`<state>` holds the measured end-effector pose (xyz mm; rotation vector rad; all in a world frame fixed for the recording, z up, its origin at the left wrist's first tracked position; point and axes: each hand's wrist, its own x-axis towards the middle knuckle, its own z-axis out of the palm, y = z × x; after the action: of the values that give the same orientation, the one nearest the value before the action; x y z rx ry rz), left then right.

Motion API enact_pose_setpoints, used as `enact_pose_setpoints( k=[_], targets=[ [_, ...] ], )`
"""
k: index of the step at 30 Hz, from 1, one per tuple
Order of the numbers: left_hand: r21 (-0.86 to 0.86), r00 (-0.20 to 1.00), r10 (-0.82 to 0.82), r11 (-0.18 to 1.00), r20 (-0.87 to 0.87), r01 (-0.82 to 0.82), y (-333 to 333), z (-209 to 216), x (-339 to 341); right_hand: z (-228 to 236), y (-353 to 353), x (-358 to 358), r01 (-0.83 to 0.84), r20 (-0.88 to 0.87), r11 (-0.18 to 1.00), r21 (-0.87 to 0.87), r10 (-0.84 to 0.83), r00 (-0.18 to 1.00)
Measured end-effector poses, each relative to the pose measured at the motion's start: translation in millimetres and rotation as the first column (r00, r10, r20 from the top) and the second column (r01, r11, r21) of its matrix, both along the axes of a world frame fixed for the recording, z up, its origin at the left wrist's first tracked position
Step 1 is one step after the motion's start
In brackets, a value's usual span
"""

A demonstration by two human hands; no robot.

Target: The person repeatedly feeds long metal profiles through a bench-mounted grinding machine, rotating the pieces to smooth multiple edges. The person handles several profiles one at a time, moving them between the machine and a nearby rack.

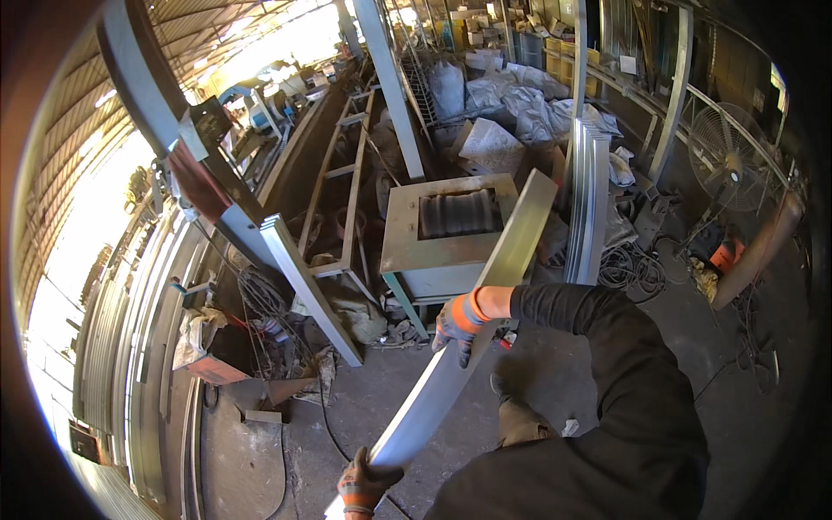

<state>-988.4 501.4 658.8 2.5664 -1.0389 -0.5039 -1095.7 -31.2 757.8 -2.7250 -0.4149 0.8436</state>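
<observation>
Left hand [368, 482] and right hand [461, 322] curl their fingers round the bar [423, 407], which slants away rightward, overlapping the right edge of the box [400, 230].

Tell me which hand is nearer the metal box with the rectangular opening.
Right. The right hand grips the metal strip just on the near side of the metal box; the left hand grips the strip farther away, near the picture's bottom edge.
</observation>
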Motion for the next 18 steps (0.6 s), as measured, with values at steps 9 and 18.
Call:
enact_pose_setpoints(
  k=[9,18],
  targets=[
    [0.054,0.923,0.231,0.973,-0.308,-0.226,-304.6,-111.3,-24.3,-136.5,-280.1,65.7,0.504,0.667,0.842,-0.192,-0.265,0.696],
    [0.107,0.904,0.183,0.982,-0.387,-0.153,-610.8,-180.8,-2.5,-301.9,-535.3,155.4,0.952,0.786,0.279,0.125,-0.614,0.076]
  ],
)
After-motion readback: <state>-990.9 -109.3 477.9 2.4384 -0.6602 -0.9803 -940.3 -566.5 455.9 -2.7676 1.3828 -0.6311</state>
